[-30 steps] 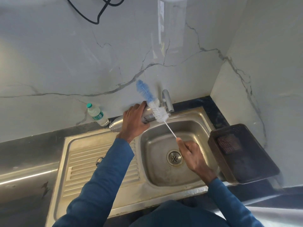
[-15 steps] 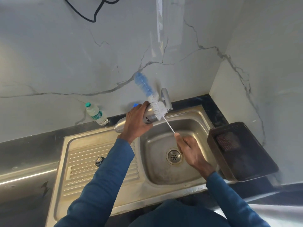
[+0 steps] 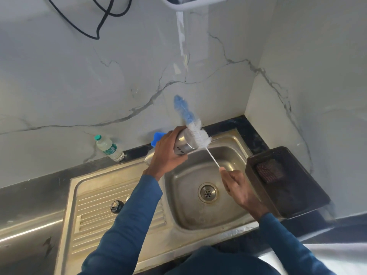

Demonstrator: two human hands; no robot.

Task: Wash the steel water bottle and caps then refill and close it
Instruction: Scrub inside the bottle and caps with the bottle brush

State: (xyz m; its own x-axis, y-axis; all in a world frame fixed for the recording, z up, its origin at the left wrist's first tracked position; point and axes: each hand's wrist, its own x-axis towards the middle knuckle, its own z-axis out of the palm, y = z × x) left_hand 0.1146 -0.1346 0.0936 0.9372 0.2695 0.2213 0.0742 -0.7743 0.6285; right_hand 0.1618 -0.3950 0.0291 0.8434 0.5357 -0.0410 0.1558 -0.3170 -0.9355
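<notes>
The left hand (image 3: 165,153) held the steel bottle (image 3: 183,144) sideways above the sink (image 3: 234,141). The right hand (image 3: 236,185) gripped the brush (image 3: 195,131) by its thin handle. Wet steel might slip and bang down.

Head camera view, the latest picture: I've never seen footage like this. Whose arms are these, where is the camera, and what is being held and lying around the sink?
There is no machine here. A person wears a wide-angle camera on the head, looking forward and down, so the two blue sleeves are that person's own arms.

The left hand grips a steel bottle, held roughly sideways over the sink. The right hand pinches the thin white handle of a bottle brush, whose white and blue bristles lie across the bottle's end.

Around them: a small plastic water bottle stands by the wall, a small dark object, perhaps a cap, lies on the ribbed drainboard, a blue item shows behind the left hand, and a dark tray sits to the right.
</notes>
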